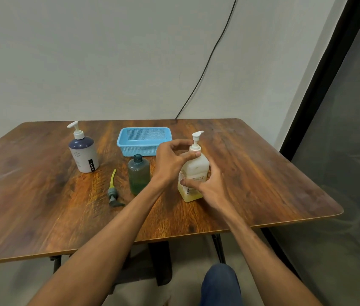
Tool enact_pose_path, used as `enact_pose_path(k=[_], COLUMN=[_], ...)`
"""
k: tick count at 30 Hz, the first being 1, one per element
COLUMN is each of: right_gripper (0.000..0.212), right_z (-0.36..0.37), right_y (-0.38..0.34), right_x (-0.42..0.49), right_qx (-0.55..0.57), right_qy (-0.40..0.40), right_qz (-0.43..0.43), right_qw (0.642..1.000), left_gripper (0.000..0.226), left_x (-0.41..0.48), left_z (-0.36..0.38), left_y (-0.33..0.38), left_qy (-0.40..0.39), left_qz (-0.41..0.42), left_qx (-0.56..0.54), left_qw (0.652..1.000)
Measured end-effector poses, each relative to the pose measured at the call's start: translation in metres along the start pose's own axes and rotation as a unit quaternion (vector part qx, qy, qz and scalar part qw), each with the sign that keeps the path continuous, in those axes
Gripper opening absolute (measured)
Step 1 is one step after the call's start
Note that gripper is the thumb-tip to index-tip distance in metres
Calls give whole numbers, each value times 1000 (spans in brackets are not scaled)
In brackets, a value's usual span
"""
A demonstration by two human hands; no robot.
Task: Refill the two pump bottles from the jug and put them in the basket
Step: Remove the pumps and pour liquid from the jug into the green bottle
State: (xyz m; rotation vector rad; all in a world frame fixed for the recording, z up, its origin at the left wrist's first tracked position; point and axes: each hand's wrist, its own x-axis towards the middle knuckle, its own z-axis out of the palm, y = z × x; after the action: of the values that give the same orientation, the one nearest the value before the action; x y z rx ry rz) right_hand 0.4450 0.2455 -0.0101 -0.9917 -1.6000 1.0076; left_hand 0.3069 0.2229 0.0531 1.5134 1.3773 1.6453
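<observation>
A white square bottle (196, 168) with yellowish liquid at its bottom and a white pump stands right of centre on the table. My right hand (205, 186) grips its lower body. My left hand (172, 160) pinches the collar below its pump head (197, 135). Left of it stands an open green translucent bottle (138, 174) with no pump. Its grey pump with a yellow tube (112, 191) lies on the table beside it. A white and dark blue pump bottle (84, 154) stands at the back left. The blue basket (144, 141) sits at the back centre.
The wooden table (42, 206) has its front edge close to me and a rounded right corner. A black cable (207, 62) hangs down the wall behind. A dark curtain (340, 151) borders the right side. My knee (220, 283) shows below the table.
</observation>
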Motion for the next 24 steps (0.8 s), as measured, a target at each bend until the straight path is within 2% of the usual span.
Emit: enact_pose_path(k=[3, 6, 9, 11, 14, 16, 19, 21, 22, 24], right_gripper=[88, 86, 86, 86, 86, 85, 84, 85, 86, 88], right_z=[1, 0, -1, -1, 0, 1, 1, 0, -1, -1], right_y=[0, -3, -5, -3, -1, 0, -1, -1, -1, 0], right_x=[-3, -5, -4, -4, -3, -3, -3, -3, -3, -3], right_qx=[2, 11, 16, 12, 5, 2, -2, 1, -1, -7], right_qy=[3, 2, 3, 2, 4, 4, 3, 4, 5, 4], right_qz=[1, -10, -18, -17, -6, -2, -7, -12, -14, -15], right_qw=[1000, 1000, 1000, 1000, 1000, 1000, 1000, 1000, 1000, 1000], left_gripper=[36, 47, 31, 25, 24, 27, 38, 28, 25, 23], left_x=[2, 2, 0, 1, 3, 4, 4, 1, 1, 2], left_z=[0, -2, -4, -4, 2, 5, 3, -1, -2, -4], left_y=[-2, -3, 0, 1, 1, 0, -1, 0, 0, -1], left_qy=[-6, -95, -151, -135, -46, -24, -91, -153, -168, -145], left_qz=[-18, -46, -45, -28, -16, -13, -25, -28, -26, -17], left_qx=[-2, -27, -63, -69, -43, -13, -11, -39, -47, -47], left_qw=[1000, 994, 986, 988, 998, 1000, 995, 987, 984, 988])
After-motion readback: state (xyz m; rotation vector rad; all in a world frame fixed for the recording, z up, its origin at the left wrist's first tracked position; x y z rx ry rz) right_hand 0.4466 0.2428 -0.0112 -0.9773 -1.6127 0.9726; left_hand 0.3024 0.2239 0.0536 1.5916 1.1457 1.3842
